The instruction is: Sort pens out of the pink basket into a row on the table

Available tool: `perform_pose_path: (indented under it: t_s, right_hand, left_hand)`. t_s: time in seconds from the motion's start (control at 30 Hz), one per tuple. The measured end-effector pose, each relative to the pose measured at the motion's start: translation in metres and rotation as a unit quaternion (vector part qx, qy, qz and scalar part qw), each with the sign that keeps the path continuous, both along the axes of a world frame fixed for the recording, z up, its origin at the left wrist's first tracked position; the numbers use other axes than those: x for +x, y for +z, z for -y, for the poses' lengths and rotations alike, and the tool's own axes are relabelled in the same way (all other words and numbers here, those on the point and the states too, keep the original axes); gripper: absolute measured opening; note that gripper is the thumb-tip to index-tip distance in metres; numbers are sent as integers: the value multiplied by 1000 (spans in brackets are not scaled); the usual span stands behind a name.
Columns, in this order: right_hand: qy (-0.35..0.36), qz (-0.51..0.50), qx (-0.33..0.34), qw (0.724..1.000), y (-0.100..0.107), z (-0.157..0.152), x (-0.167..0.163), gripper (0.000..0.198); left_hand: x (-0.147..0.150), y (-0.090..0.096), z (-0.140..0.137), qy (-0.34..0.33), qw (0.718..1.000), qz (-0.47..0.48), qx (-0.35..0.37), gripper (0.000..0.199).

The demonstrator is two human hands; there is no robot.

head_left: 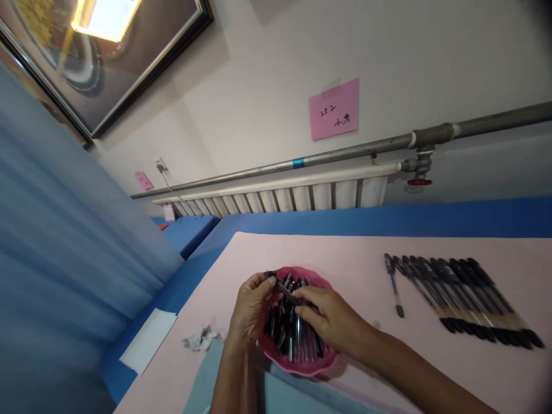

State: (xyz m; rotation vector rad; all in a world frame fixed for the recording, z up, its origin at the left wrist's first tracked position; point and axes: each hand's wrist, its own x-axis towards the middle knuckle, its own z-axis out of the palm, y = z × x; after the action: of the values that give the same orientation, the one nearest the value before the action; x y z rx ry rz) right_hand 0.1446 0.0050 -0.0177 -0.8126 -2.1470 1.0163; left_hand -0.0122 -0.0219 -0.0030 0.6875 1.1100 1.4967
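Over a pink scalloped basket (297, 370), a pen (284, 290) is held at a slant between my two hands. My left hand (254, 305) pinches its dark upper end between thumb and fingers. At the other end, the fingers of my right hand (323, 313) are closed around the pen. Inside the basket lie several clear barrels (302, 339) and black pen parts (280, 328), partly hidden by my hands. On the right, a row of black-capped pens (466, 299) lies side by side, with one pen (394, 287) slightly apart at its left end.
A pink sheet (345, 250) covers the blue table (431, 221). Crumpled tissue (200, 339) and a white paper (149, 340) lie to the left. A blue curtain (64, 230) hangs at far left. Behind the table run a radiator (280, 200) and a pipe (353, 151).
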Motion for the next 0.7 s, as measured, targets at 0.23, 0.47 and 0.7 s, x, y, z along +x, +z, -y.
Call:
perform_pose_path:
  t_s: [0.23, 0.47, 0.7]
  right_hand:
    - [-7, -33, -45, 998, -1, 0, 0, 15]
    - [-9, -40, -67, 997, -4, 0, 1, 14]
    - [-37, -74, -83, 993, 2, -1, -2, 11]
  left_hand:
    - [3, -4, -2, -30, 1000, -7, -2, 23]
    - [4, -3, 0, -52, 998, 4, -16, 24]
    - [6, -4, -2, -44, 999, -18, -7, 29]
